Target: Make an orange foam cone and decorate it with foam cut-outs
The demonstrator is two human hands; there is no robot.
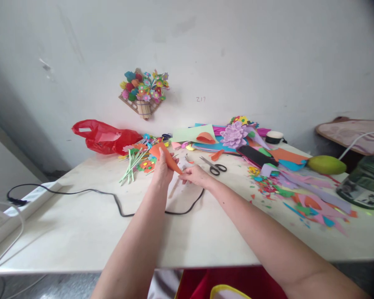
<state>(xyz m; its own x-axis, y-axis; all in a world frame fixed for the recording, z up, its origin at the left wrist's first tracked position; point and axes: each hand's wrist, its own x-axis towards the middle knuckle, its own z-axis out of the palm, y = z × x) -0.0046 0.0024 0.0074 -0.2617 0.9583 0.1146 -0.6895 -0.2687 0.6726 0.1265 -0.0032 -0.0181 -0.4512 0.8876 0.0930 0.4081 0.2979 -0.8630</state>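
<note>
Cord [123, 215], black, is winding across the counter [81, 236], mostly to the left of the scissors [217, 168], from which all positions are being given. A red plastic bag [109, 139] is lying left of and behind the scissors. Pale green strips [132, 164] are crossing one another in a loose bundle, left of the scissors and nearer to them than the bag. A basket of many-coloured flowers [143, 109] is hanging on the wall, above and left of the scissors; flat flowers [147, 166] are lying to their left, just beside the strips. Left of the scissors, the left hand [164, 166] is gripping the orange sheet [171, 162], rolled into a cone, its thumb pressing against the near face. A white object, partly hidden by the hands, [183, 161] is resting left of the scissors. The right hand [195, 175], near the scissors on their left, is pinching the sheet's narrow end between its fingers. A lilac flower [234, 135] is sitting behind and right of the scissors. Coloured scraps [311, 203], a green fruit [327, 165] and a glass jar [366, 182] are occupying the area to their right.
</note>
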